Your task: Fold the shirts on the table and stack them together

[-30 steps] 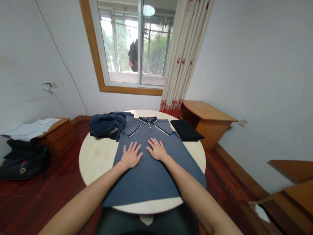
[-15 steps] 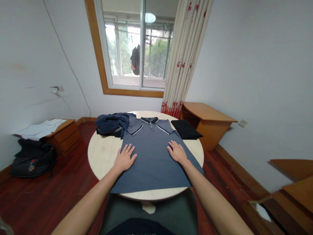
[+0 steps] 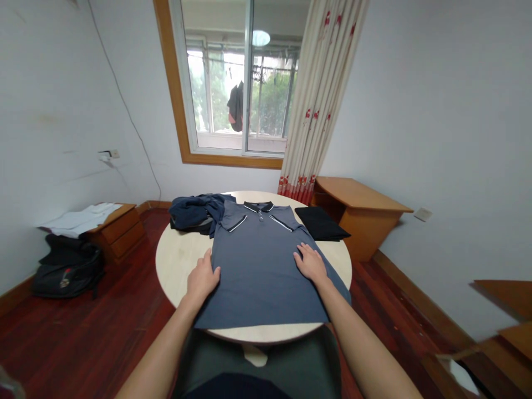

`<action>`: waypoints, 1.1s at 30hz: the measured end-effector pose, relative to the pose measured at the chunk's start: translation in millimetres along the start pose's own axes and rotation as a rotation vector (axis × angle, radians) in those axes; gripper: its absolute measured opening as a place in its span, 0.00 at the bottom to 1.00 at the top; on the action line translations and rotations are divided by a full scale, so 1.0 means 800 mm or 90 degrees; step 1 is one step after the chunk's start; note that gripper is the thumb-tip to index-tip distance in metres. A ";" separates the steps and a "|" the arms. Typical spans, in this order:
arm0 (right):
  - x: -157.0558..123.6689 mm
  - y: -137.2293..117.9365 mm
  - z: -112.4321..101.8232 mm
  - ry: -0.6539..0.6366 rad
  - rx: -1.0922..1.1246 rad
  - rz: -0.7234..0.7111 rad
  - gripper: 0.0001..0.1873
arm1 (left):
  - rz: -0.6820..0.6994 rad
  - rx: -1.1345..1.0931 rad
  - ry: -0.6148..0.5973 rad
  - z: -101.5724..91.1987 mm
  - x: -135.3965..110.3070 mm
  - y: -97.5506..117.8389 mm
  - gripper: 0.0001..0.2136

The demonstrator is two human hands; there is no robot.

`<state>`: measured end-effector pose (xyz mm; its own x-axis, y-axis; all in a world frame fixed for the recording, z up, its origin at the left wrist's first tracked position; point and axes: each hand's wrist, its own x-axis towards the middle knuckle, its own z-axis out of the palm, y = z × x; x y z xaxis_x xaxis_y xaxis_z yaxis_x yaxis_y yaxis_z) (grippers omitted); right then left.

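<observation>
A dark grey polo shirt (image 3: 257, 271) lies spread face up on the round table, its black collar pointing away from me and both sleeves folded inward across the chest. My left hand (image 3: 202, 279) is at the shirt's left edge, its thumb apart from the other fingers and resting on the cloth; the fingertips are partly out of sight. On the right part of the shirt, my right hand (image 3: 311, 262) lies palm down with its fingers stretched out. Neither hand grips anything.
Beyond the shirt's left shoulder sits a crumpled pile of dark clothes (image 3: 195, 212). A folded black garment (image 3: 322, 223) lies at the table's (image 3: 177, 260) right side. A wooden desk (image 3: 363, 202) stands behind it, and a chair (image 3: 299, 363) is at the near edge.
My left hand has slid left from the cloth to the shirt's side edge. My right hand stays on the right part, slightly nearer the edge. The whole view has shifted a little.
</observation>
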<state>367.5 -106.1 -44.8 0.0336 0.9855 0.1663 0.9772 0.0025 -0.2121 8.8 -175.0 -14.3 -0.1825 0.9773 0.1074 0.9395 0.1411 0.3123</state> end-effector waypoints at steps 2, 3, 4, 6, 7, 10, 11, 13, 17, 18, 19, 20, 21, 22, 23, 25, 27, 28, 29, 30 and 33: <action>0.000 0.000 0.001 0.005 -0.001 -0.002 0.29 | -0.014 -0.040 -0.049 -0.002 0.003 -0.005 0.33; 0.000 0.000 0.001 0.009 -0.001 -0.002 0.29 | -0.015 -0.063 -0.075 -0.002 0.004 -0.009 0.33; 0.000 0.000 0.001 0.011 0.000 -0.003 0.29 | -0.011 -0.089 -0.099 -0.003 0.005 -0.012 0.32; -0.001 0.000 0.002 0.013 0.002 -0.004 0.29 | 0.006 -0.144 -0.134 -0.004 0.004 -0.020 0.30; 0.000 0.000 0.002 0.013 0.003 -0.004 0.29 | 0.017 -0.175 -0.148 -0.005 0.002 -0.024 0.30; 0.000 0.001 0.002 0.014 0.003 -0.003 0.29 | 0.044 -0.288 -0.174 -0.011 -0.007 -0.029 0.31; 0.001 0.001 0.003 0.014 0.003 -0.002 0.29 | 0.050 -0.320 -0.177 -0.014 -0.010 -0.027 0.32; 0.001 0.001 0.003 0.016 0.003 -0.002 0.29 | 0.067 -0.345 -0.159 -0.018 -0.012 -0.018 0.34; 0.000 0.001 0.002 0.021 0.003 -0.004 0.29 | 0.136 -0.299 -0.095 -0.019 -0.014 0.026 0.35; -0.001 0.001 0.002 0.021 0.003 -0.004 0.29 | 0.162 -0.297 -0.092 -0.017 -0.016 0.040 0.34; -0.001 0.001 0.001 0.020 0.002 -0.004 0.29 | 0.190 -0.297 -0.096 -0.014 -0.019 0.055 0.34; -0.001 0.000 0.001 0.019 0.002 -0.004 0.29 | 0.219 -0.295 -0.106 -0.010 -0.023 0.069 0.34; -0.001 0.000 0.001 0.018 0.003 -0.005 0.29 | 0.244 -0.289 -0.122 -0.006 -0.029 0.082 0.34; -0.001 0.000 0.001 0.018 0.003 -0.005 0.29 | 0.264 -0.281 -0.143 -0.001 -0.035 0.094 0.33; 0.000 0.000 0.001 0.019 0.004 -0.007 0.29 | 0.281 -0.273 -0.166 0.004 -0.041 0.104 0.33; -0.001 0.002 0.001 0.018 0.003 -0.006 0.29 | 0.302 -0.262 -0.205 0.012 -0.054 0.116 0.31; -0.002 0.003 0.001 0.015 0.001 -0.004 0.28 | 0.309 -0.258 -0.224 0.018 -0.064 0.120 0.30; -0.003 0.003 0.000 0.013 -0.001 -0.003 0.28 | 0.309 -0.256 -0.225 0.020 -0.069 0.120 0.29; -0.004 0.001 -0.003 0.013 -0.002 0.000 0.28 | 0.307 -0.255 -0.222 0.020 -0.073 0.119 0.28; -0.005 -0.003 -0.006 0.015 -0.006 0.007 0.28 | 0.306 -0.255 -0.219 0.021 -0.076 0.117 0.27; -0.002 -0.029 -0.022 0.041 -0.022 0.004 0.24 | 0.317 -0.280 -0.240 0.021 -0.079 0.111 0.25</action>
<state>348.3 -111.0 -23.3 0.0526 0.9725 0.2269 0.9836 -0.0112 -0.1798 108.6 -221.3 -9.2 0.4173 0.9083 0.0297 0.6683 -0.3289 0.6672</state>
